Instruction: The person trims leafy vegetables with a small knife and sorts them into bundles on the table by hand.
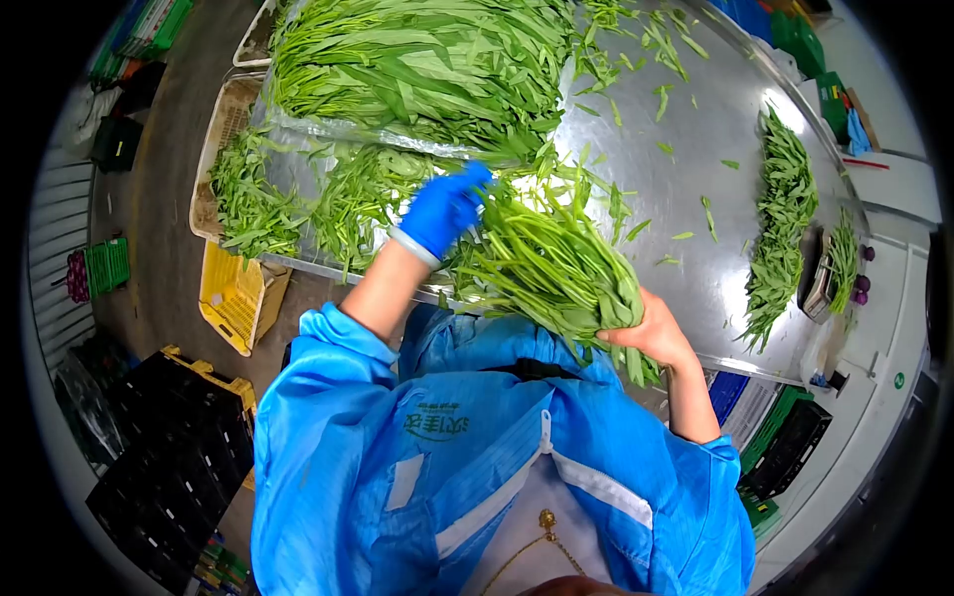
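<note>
Since the bundle of greens (561, 260) over the near edge of the metal table (686, 298) looks light, floppy and easily bruised, I'd hold its leafy end gently, where my right hand (656, 333) is clamped, apart from my left hand (442, 214), grip unclear.

Leafy green bunch (556, 253) slants — at table's edge (750, 371).

metal table (681, 288) beyond right hand (654, 333) shines smooth — yellow crate (221, 293) left of left hand (442, 214) is matt plastic
</note>
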`<action>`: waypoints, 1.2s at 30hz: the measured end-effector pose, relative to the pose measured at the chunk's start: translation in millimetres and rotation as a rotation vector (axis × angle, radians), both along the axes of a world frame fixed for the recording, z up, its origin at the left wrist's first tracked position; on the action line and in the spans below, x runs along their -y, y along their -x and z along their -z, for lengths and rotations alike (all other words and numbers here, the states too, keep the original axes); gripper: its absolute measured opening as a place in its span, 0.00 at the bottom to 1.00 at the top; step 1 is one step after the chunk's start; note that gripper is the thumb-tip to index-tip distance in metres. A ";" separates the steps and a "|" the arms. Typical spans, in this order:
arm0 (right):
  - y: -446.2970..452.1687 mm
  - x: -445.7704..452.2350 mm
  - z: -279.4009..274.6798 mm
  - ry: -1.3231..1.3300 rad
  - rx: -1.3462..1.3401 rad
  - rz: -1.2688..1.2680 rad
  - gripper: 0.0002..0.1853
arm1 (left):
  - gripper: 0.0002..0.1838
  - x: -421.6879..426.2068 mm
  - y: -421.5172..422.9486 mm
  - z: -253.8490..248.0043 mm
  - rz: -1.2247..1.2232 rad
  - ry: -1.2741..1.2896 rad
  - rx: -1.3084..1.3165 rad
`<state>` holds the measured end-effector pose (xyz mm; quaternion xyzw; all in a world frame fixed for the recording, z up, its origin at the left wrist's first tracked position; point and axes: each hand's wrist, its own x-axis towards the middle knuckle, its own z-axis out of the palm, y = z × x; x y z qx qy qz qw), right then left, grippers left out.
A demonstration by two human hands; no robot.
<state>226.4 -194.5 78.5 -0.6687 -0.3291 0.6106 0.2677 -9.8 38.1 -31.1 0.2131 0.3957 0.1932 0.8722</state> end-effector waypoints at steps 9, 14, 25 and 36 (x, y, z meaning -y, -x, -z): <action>-3.6 6.8 7.8 0.031 -0.233 0.090 0.37 | 0.19 21.0 -11.4 -31.2 0.384 -0.603 0.039; -6.3 16.2 9.1 0.065 -0.258 0.177 0.36 | 0.16 -8.7 2.3 3.9 -0.001 -0.392 0.031; 1.0 18.1 7.2 0.044 -0.235 0.287 0.33 | 0.18 38.3 -5.8 -58.4 0.301 -1.640 -0.268; 2.7 27.4 12.4 0.065 -0.269 0.331 0.33 | 0.10 10.1 19.5 -29.2 0.103 -1.370 -0.455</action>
